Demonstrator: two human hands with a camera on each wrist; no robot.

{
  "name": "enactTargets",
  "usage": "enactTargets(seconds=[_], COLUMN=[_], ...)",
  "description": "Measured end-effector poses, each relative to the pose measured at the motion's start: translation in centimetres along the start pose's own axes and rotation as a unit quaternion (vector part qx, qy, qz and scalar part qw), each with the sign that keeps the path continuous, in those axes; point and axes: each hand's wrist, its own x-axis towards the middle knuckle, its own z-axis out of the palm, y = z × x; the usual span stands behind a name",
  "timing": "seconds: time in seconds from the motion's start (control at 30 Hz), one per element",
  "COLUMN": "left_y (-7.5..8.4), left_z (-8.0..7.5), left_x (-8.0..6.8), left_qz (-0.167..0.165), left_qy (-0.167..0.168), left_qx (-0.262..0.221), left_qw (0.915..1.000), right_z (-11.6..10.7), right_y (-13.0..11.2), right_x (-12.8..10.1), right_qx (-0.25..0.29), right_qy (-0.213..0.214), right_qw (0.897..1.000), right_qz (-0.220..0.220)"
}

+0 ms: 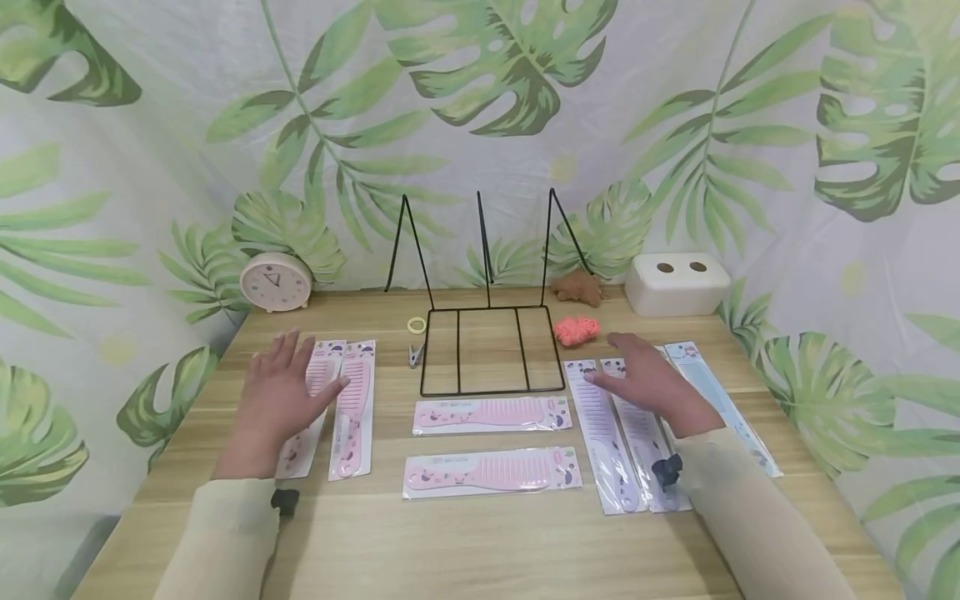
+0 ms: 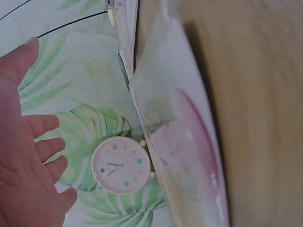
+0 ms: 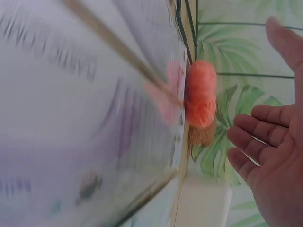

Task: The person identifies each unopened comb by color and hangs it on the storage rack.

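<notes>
Looking down in the head view, my left hand hovers flat, fingers spread, over the pink combs at the left of the frame, holding nothing. My right hand lies just as flat over the purple combs at the right. Between them stands a wire rack on the surface.

In the left wrist view my palm is wide, a clock below centre.

In the right wrist view my palm is wide, an orange ball at centre.
</notes>
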Motion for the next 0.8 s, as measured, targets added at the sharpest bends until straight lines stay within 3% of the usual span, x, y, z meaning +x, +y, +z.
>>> enactTargets(seconds=[0.4,0.67,0.8], left_y=[-1.6,-1.4,-1.5], left_z=[-0.1,-0.1,0.2], left_x=[-1.2,-1.8,-1.7], left_qz=[-0.071,-0.121,-0.135], left_qy=[-0.095,-0.186,-0.199], left_qx=[-0.041,-0.059,-0.050], left_qw=[0.9921,0.9732,0.9694], right_z=[3.2,4.0,4.5], right_y=[-3.2,-4.3,-4.7], right_x=[3.3,4.4,4.8], right_qx=[-0.018,-0.024,-0.032], right_qy=[-0.047,-0.077,-0.084], right_qw=[0.995,0.994,0.994], right_qz=[-0.085,-0.077,-0.056])
